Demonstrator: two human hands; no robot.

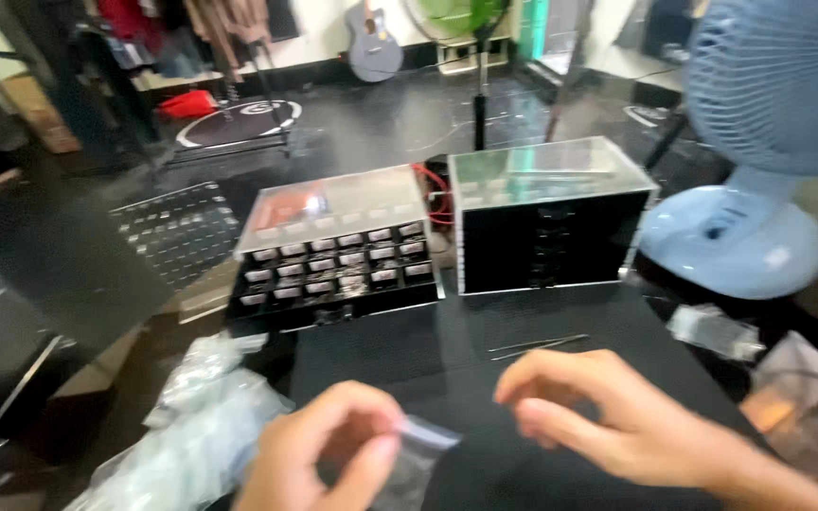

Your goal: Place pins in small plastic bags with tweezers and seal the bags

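My left hand (319, 454) is at the bottom centre, pinching a small clear plastic bag (414, 459) by its top edge. My right hand (608, 412) hovers just right of the bag with fingers spread and curled, holding nothing. Both hands are above a black mat (485, 331). Thin metal tweezers (537, 346) lie on the mat just beyond my right hand. Behind them stand two small drawer cabinets with clear tops: a left cabinet (333, 251) with several labelled drawers and a black right cabinet (546, 218).
A heap of clear plastic bags (196, 426) lies left of my left hand. A pale blue fan (759, 142) stands at the right, with more small bags (717, 329) near its base. A perforated black panel (177, 232) lies at the left. A guitar (371, 43) leans on the far wall.
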